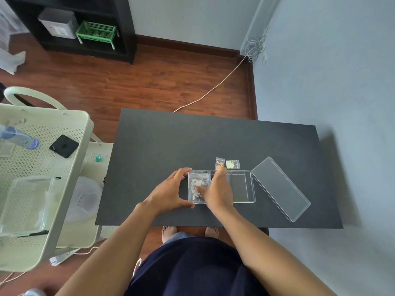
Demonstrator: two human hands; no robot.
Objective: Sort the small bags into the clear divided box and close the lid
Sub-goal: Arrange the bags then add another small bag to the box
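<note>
Small clear plastic bags were split between two places: one holding pale beads and a printed label (197,184) lay inside the left compartment of the clear divided box (239,186), while an orange-bead bag (219,163) and a pale yellow-bead bag (233,164) lay side by side on the dark grey surface (171,142), just beyond the box's far wall. The box sat near the front edge of the surface, its right compartment holding nothing visible. Its clear rectangular lid (281,189) lay flat and angled on the surface, with one corner close to the box's right end.

The left hand (171,193) cupped the left end of the box, fingers curled over the far corner and thumb along the near edge, its grip spread apart around the wall. The right hand (218,189) reached over the middle of the box, its thumb pressing on the bag in the left compartment; whether its grip was closed on the bag could not be told, since the palm hid the fingers.

A cream perforated cart (64,124) stood left of the surface.
</note>
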